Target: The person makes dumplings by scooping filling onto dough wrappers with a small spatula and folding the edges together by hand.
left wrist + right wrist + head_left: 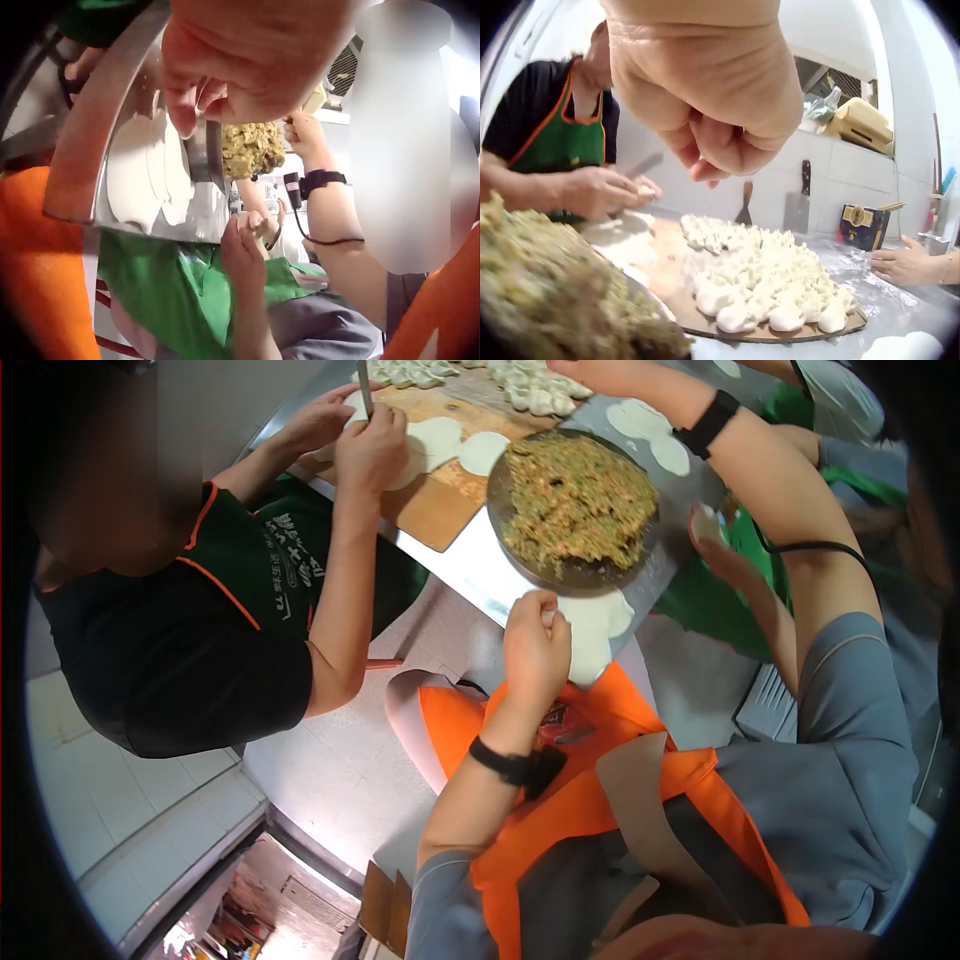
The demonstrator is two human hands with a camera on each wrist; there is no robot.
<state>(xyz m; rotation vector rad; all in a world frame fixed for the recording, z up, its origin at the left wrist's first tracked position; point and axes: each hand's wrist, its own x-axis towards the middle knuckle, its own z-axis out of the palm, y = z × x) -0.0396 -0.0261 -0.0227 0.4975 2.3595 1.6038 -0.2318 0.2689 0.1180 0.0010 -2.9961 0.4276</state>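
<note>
My left hand (537, 650) is curled beside a stack of pale dough wrappers (595, 630) at the table's near edge. In the left wrist view its fingertips hang right at the wrappers' edge, with nothing visible between them. Just beyond sits a round metal bowl (503, 545) heaped with chunky yellow-green filling (580, 500). My right hand (625, 380) reaches across to the far side, near rows of white dumplings (772, 277) on a board (667, 259). Its fingers are curled together with the thumb tucked in, and no object shows in them.
At the left a person in a dark green apron (290, 560) holds a flat blade (365, 385) over more wrappers (435, 440). Another person's green apron (172, 292) is at the right. Wrappers (650, 430) lie past the bowl. A cleaver (797, 202) hangs on the wall.
</note>
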